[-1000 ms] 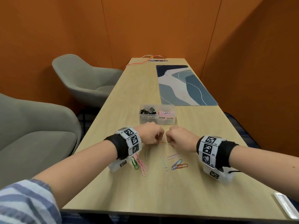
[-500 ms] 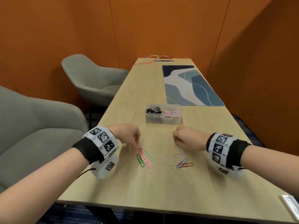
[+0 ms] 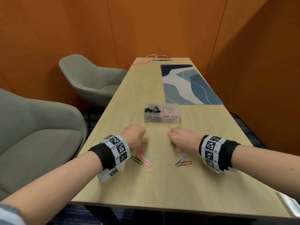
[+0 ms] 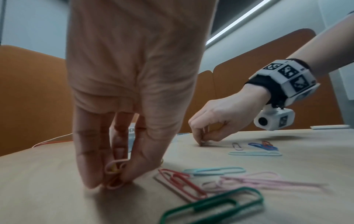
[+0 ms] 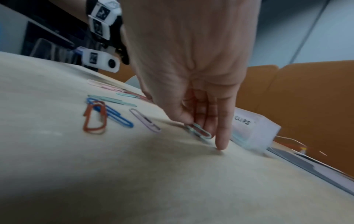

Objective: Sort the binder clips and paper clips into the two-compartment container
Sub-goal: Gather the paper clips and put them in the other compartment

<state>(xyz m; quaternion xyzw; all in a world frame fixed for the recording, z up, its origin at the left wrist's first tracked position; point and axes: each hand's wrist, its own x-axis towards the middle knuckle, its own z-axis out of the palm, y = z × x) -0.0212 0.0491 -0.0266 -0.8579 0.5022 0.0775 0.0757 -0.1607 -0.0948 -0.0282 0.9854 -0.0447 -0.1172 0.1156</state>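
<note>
Paper clips (image 3: 146, 157) loose mid-frame, head view hides fingertips, left hand (image 4: 130, 97) pinching pink clips (image 4: 114, 169), right hand (image 5: 191, 60) pinching pale-blue clip (image 5: 200, 131).

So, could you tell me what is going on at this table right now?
A person is sorting clips into a two-compartment container. The left hand pinches a pale pink paper clip at the tabletop; the right hand pinches a light blue paper clip. More coloured paper clips lie loose on the table. The container already holds binder clips left, paper clips right.
</note>
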